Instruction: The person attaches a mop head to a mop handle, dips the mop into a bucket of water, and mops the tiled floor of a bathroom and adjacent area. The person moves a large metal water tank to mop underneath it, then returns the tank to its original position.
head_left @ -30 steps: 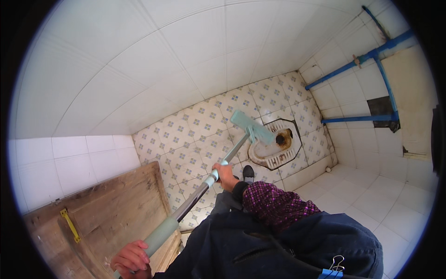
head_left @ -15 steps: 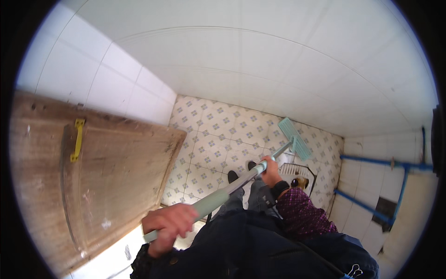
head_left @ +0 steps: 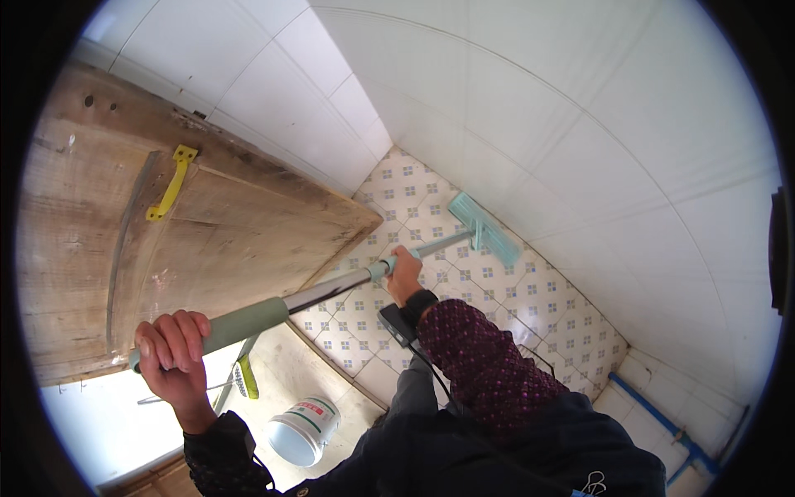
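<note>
A long-handled flat mop (head_left: 331, 286) slants across the middle of the view, with a pale green grip, a metal tube and a light teal rectangular head (head_left: 499, 238). My left hand (head_left: 175, 352) is closed round the end of the green grip at the lower left. Farther along the pole, my right hand (head_left: 404, 275) is wrapped round it just beyond the teal collar. The head rests on the patterned tile floor (head_left: 418, 203), beside the foot of the white wall. What lies on its underside is hidden.
At the left stands a worn wooden door (head_left: 248, 224) with a yellow handle (head_left: 171, 184). Below it are a white bucket (head_left: 305, 429) and a green-and-white brush (head_left: 246, 377). Blue pipes (head_left: 662, 418) run along the wall at the lower right.
My view has turned to the right. The mop head now lies nearer the corner by the door, close along the wall. The bucket and brush have come into view; the floor basin has left it.
</note>
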`<state>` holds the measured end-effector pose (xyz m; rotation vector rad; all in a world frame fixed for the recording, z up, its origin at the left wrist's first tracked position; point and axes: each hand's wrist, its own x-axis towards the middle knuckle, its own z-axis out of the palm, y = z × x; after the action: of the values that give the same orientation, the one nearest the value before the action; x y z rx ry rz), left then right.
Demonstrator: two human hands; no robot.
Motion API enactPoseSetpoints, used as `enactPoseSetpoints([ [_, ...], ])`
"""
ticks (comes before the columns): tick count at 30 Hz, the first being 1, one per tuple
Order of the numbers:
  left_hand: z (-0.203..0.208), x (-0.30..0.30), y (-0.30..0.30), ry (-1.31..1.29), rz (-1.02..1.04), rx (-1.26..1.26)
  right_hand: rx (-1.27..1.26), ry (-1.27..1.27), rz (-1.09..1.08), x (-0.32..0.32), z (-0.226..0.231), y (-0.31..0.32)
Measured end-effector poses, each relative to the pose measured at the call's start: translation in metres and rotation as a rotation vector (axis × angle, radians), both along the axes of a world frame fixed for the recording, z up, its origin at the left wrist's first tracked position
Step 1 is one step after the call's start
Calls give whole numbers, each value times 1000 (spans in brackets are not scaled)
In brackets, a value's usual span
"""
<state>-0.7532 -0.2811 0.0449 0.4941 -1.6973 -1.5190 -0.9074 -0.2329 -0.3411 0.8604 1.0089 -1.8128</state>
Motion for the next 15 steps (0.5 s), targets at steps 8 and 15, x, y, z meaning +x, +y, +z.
enactPoseSetpoints([
  [8,-32,35,-3,-28,238,-152,-180,236,394,7,-21,-124],
  [15,-62,61,53,-66,412,-109,-129,215,661,3,-31,-99],
])
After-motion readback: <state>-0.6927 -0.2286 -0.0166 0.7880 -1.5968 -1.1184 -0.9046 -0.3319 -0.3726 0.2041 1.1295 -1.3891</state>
